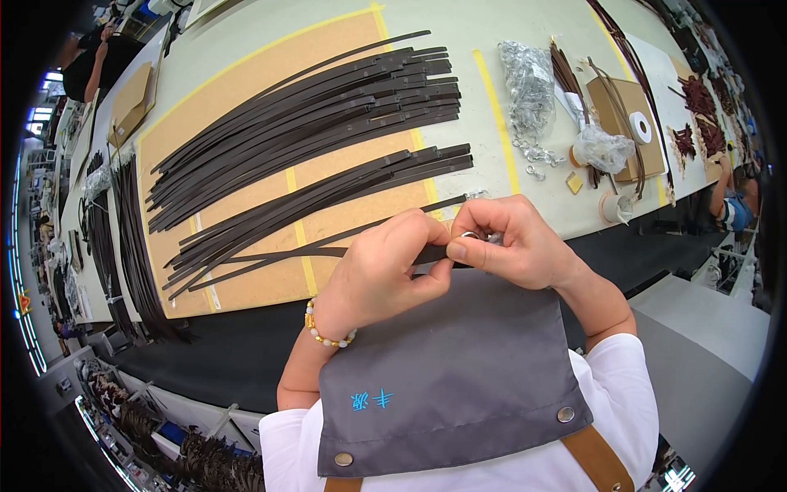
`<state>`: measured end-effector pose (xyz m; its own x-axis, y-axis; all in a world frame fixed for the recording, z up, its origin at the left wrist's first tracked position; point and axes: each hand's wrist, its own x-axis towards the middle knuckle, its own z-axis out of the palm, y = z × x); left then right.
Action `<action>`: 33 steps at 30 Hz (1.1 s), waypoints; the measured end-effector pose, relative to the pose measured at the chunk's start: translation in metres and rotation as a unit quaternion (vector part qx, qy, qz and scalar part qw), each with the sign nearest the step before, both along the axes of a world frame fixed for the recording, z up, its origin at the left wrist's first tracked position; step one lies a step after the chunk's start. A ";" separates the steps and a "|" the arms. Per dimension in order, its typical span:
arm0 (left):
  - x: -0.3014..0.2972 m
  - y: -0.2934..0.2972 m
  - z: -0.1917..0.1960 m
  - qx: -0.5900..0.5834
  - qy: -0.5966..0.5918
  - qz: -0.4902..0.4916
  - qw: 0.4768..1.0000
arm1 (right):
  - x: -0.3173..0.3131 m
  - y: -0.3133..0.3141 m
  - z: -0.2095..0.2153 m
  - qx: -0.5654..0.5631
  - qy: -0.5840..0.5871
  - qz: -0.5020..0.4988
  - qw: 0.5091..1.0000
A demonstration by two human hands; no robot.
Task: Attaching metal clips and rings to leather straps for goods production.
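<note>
Bending over a pale worktable (459,90) in the head view, the person works with both hands just above its near edge. The left hand (385,261) is closed, thumb and fingers gripping a dark strap (430,254), which lies between the two hands in front of the apron (447,353). The right hand (508,242) is closed too, its thumb and forefinger pinching a shiny metal piece (470,235) beside the strap; the fingers hide whether the two are joined. A beaded bracelet (311,316) circles the left wrist. Beyond the hands, a tan board (246,90) edged with yellow tape carries an upper bundle of dark straps (303,131) and a smaller lower bundle (328,201), both running roughly left to right. More straps (135,238) hang over the table's near edge at the left. To the right stand or lie a clear bag of metal parts (527,90), some loose metal parts (535,156), a yellow square (575,183), a crumpled plastic bag (604,152) and a white roll (640,128). A co-worker's arm (97,70) shows at the upper left.
</note>
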<state>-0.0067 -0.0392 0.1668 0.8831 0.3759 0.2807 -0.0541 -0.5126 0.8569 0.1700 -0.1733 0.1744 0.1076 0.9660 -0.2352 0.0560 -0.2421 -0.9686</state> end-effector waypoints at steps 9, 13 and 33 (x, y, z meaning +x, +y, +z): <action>0.003 -0.002 -0.012 0.033 -0.048 -0.011 0.998 | -0.004 -0.003 -0.015 0.001 0.024 0.002 1.000; 0.004 -0.003 -0.018 0.041 -0.075 -0.012 0.996 | -0.007 -0.004 -0.013 -0.007 0.021 0.004 1.000; 0.003 0.001 -0.016 0.028 -0.017 -0.052 0.998 | -0.007 -0.002 -0.025 -0.044 0.146 -0.004 0.988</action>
<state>-0.0040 -0.0382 0.1513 0.9056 0.2666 0.3298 -0.1384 -0.5494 0.8241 0.1631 -0.1757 0.1489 0.0309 0.9394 -0.3414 -0.2250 -0.3262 -0.9181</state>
